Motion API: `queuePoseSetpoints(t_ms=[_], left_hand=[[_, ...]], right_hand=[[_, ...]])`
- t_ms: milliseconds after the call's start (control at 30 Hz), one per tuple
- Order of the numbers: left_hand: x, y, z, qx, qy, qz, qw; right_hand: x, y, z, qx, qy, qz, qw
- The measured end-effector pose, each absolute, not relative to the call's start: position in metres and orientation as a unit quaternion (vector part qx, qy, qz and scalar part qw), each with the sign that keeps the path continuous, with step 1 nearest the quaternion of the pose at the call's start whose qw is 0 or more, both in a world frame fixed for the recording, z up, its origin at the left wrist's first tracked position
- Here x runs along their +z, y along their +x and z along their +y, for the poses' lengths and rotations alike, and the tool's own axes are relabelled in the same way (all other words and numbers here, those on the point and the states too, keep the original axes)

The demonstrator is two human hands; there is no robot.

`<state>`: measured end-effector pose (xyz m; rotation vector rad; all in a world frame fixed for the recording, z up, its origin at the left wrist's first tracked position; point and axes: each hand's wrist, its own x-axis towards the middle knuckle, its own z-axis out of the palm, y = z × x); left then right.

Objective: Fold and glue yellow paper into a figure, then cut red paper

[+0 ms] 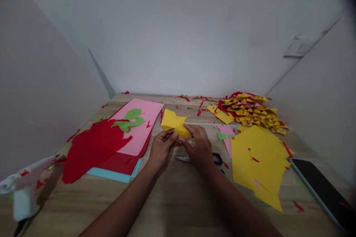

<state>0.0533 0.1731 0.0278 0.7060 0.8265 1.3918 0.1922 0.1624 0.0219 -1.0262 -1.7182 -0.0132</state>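
Note:
Between both hands, above the middle of the table, is a folded piece of yellow paper (174, 120) with creases and pointed corners. My left hand (162, 148) pinches its lower left edge between thumb and fingers. On the other side, my right hand (198, 146) grips its lower right edge, fingers curled over the paper. Beneath my right hand lies a pair of scissors (218, 159), its blade pointing left and its black handle partly hidden by the hand.
Pink sheets (133, 109), red paper (91, 148) and green cut pieces (130, 118) lie left. A white glue gun (25, 189) stands front left. Yellow sheets (254, 155), a phone (319, 189) and a heap of folded yellow pieces (256, 113) are right. Scraps litter the wooden table (183, 207).

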Motion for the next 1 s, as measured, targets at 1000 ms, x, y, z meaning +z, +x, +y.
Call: queuePoseSetpoints(t_ms=[1000], left_hand=[[0.016,0.041,0.154,0.537,0.39,0.404,0.63]], right_hand=[[0.027,0.194,0.141,0.127,-0.445,-0.678,0.571]])
